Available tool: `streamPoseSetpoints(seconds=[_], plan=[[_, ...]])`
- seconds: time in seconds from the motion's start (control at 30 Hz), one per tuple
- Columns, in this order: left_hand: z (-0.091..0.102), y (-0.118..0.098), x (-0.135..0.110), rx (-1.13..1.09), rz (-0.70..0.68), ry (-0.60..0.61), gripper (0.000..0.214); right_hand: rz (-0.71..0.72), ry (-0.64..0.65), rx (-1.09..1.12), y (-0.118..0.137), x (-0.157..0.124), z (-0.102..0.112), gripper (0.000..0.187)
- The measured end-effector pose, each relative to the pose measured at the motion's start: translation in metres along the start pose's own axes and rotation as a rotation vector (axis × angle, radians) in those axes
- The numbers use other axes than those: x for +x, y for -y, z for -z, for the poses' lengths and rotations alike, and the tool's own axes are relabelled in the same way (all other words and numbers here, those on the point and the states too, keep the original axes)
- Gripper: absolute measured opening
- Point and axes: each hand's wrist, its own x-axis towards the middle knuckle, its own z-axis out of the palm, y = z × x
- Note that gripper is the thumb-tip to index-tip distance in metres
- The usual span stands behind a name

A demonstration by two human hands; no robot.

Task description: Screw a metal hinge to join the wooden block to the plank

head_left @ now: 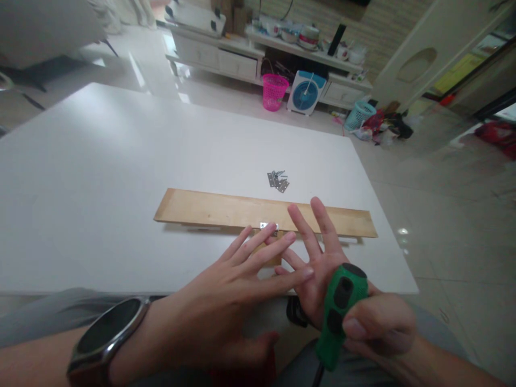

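My left hand (221, 290) is open, its fingers spread and reaching over the near edge of the table, palm down. My right hand (320, 269) is turned palm up with its fingers stretched out, while the thumb side keeps hold of a green and black screwdriver (338, 312), shaft pointing down. The left fingertips overlap the right fingers in view; whether they touch I cannot tell. Beyond both hands lies a long wooden board (221, 209). A metal hinge (266, 226) sits at its near edge, where a shorter wooden piece (277, 260) is partly hidden by my fingers.
Loose hinges and screws (279, 181) lie in a small pile beyond the board on the white table (121, 161). Across the floor are a pink basket (274, 92), a blue and white fan (306, 94), a light blue basket (360, 114) and a white cabinet (237, 64).
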Motion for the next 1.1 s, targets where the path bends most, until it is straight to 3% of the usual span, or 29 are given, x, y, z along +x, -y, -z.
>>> streamPoseSetpoints(seconds=[0.17, 0.43, 0.77, 0.97, 1.1], plan=[[-0.003, 0.001, -0.003, 0.002, -0.028, -0.008, 0.1, 0.099, -0.006, -0.058, -0.013, 0.006, 0.01, 0.088], [-0.003, 0.002, 0.0, 0.016, -0.02, -0.009, 0.101, 0.067, 0.067, -0.022, -0.003, -0.004, 0.005, 0.111], [-0.005, 0.003, -0.002, 0.021, -0.04, -0.026, 0.1, 0.1, 0.025, -0.022, -0.013, 0.004, 0.013, 0.105], [-0.004, 0.004, -0.001, 0.022, -0.036, -0.025, 0.098, 0.089, 0.007, -0.104, -0.014, 0.008, 0.013, 0.087], [-0.003, 0.002, 0.0, 0.02, -0.023, -0.018, 0.098, 0.122, 0.033, -0.057, -0.017, 0.006, 0.018, 0.099]])
